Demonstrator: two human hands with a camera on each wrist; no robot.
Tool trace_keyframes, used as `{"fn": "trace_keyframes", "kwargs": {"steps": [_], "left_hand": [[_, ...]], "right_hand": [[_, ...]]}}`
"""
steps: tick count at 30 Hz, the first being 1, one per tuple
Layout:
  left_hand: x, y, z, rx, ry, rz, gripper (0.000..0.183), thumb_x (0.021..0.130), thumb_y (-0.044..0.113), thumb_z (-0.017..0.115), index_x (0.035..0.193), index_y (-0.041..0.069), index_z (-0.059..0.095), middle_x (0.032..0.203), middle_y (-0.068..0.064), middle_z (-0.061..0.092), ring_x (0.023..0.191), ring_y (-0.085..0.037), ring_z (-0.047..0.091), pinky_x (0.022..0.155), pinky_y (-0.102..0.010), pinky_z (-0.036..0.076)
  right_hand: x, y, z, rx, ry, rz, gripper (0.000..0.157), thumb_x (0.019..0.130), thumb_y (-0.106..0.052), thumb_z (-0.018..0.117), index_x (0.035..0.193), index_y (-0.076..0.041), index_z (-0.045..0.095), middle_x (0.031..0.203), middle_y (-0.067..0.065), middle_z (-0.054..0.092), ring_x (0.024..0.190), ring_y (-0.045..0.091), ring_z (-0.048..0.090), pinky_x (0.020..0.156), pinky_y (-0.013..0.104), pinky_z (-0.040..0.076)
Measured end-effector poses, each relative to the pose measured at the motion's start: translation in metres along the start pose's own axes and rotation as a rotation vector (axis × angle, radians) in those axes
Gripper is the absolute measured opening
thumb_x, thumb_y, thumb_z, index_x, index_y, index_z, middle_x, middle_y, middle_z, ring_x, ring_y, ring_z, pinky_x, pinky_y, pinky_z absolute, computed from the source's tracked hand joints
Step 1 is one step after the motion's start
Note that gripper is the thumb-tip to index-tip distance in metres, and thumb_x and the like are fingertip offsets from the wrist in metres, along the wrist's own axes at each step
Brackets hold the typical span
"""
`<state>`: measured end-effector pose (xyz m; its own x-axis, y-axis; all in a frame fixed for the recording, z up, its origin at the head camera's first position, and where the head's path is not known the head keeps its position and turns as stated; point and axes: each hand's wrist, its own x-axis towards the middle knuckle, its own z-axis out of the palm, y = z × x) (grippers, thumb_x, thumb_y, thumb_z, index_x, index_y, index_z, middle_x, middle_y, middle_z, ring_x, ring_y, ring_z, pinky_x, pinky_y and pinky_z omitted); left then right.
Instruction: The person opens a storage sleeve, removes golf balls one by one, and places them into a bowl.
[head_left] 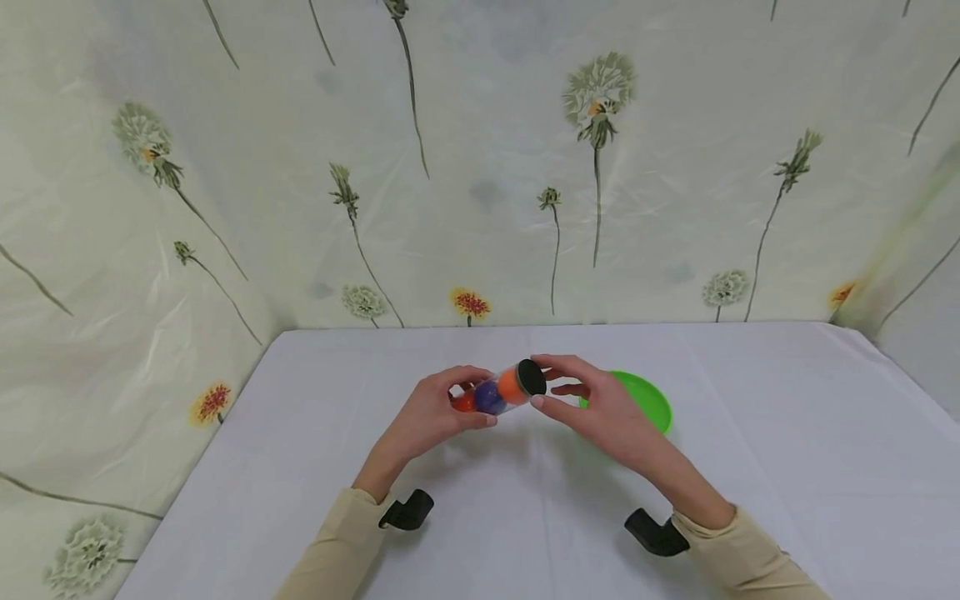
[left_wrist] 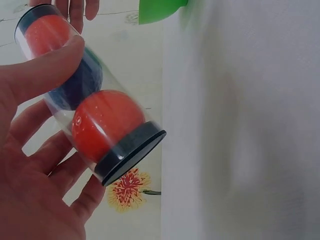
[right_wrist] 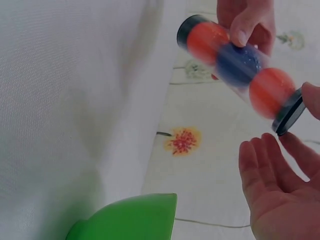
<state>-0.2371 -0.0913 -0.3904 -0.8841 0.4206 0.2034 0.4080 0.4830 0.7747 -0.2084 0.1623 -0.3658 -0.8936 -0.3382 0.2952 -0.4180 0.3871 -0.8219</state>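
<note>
A clear plastic tube [left_wrist: 111, 75] with a black cap at each end holds an orange ball [head_left: 512, 387], a dark blue ball [head_left: 491, 397] and another orange ball [left_wrist: 108, 119] in a row. It is held tilted above the table. My left hand [head_left: 435, 410] grips the tube's side, the thumb [left_wrist: 55, 65] across it and the fingers behind. At the other end, my right hand [head_left: 611, 414] pinches the black cap [right_wrist: 290, 111] between thumb and forefinger; its other fingers are held apart from the tube.
Behind my right hand, a green bowl [head_left: 651, 402] stands on the white-covered table [head_left: 300, 467]. A curtain [head_left: 480, 167] printed with flowers hangs behind the table and along its sides. Black wrist mounts [head_left: 411, 510] stick out from both sleeves.
</note>
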Motion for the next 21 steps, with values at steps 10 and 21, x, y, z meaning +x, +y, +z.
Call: {"fn": "trace_keyframes", "kwargs": {"steps": [10,21], "left_hand": [[-0.001,0.006,-0.003,0.066,0.025,0.019,0.051,0.077,0.02,0.086,0.124,0.019,0.066,0.111,0.007,0.064,0.099,-0.015,0.056,0.087,-0.036,0.048],[-0.001,0.01,-0.008,0.156,0.028,0.052,0.051,0.076,0.017,0.086,0.124,0.016,0.068,0.109,0.004,0.064,0.102,-0.016,0.055,0.092,-0.042,0.044]], "right_hand": [[0.001,0.001,0.001,0.008,0.008,-0.026,0.045,0.089,-0.035,0.074,0.13,-0.023,0.061,0.121,-0.008,0.06,0.109,0.01,0.059,0.092,0.038,0.051],[0.001,0.004,0.003,0.067,-0.015,0.019,0.047,0.088,-0.027,0.076,0.131,-0.015,0.06,0.121,0.001,0.06,0.104,0.017,0.063,0.089,0.033,0.052]]}}
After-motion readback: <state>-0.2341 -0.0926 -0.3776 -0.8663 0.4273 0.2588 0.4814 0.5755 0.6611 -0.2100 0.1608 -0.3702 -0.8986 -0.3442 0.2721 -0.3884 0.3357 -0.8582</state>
